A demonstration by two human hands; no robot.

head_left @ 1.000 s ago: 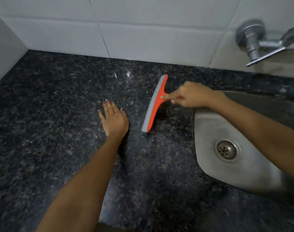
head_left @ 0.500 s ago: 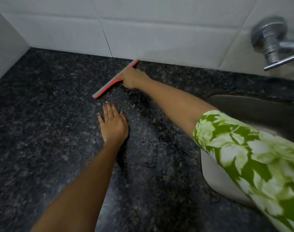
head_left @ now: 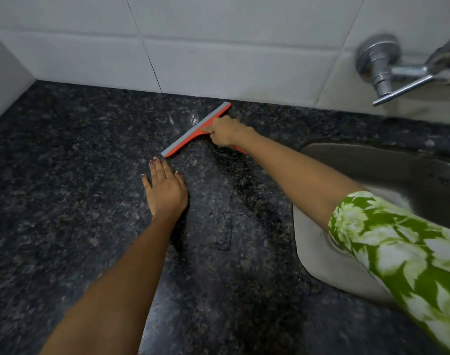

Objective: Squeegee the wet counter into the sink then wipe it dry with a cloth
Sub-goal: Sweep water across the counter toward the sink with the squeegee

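Note:
An orange squeegee (head_left: 190, 134) with a grey rubber blade lies slanted on the dark speckled granite counter (head_left: 65, 201), its far end close to the back wall. My right hand (head_left: 225, 131) is closed around its handle, the arm reaching across from the right. My left hand (head_left: 165, 188) rests flat on the counter with fingers spread, its fingertips just below the blade's near end. A wet patch with a thin water edge lies on the counter right of my left hand. The steel sink (head_left: 321, 265) sits at the right, partly hidden by my green floral sleeve.
White tiled wall (head_left: 218, 47) runs along the back of the counter, and another wall closes the left corner. A chrome tap (head_left: 382, 65) with a lever sticks out of the wall above the sink.
The squeegee went from near the sink up to the back wall, and has since slid a little toward me and the sink. My left hand stayed flat in place.

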